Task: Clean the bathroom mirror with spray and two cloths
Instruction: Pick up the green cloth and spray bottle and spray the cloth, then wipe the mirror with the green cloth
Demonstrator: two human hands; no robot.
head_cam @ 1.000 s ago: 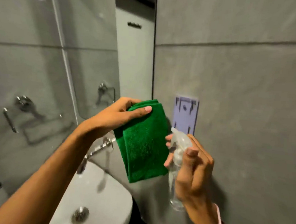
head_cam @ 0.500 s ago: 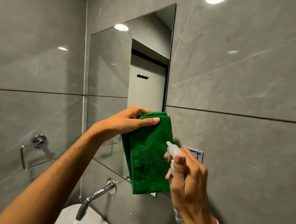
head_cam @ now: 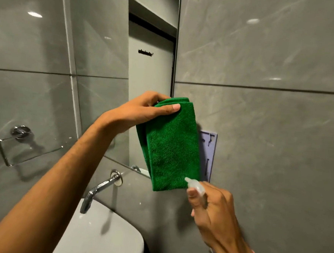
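Head view: nearest, the right hand (head_cam: 213,210) was wrapped around a small clear spray bottle (head_cam: 196,186), its grip closed on the neck and the nozzle pointing up-left at the cloth. The bottle looked light and slick, best held around its body. Just beyond, the left hand (head_cam: 141,110) pinched the top fold of a green cloth (head_cam: 172,144) between thumb and fingers (it hung limp, soft and easy to bunch). Behind both, the mirror (head_cam: 112,53) sat flat on the grey tiled wall (head_cam: 271,123), rigid and fragile, above a chrome tap (head_cam: 100,189).
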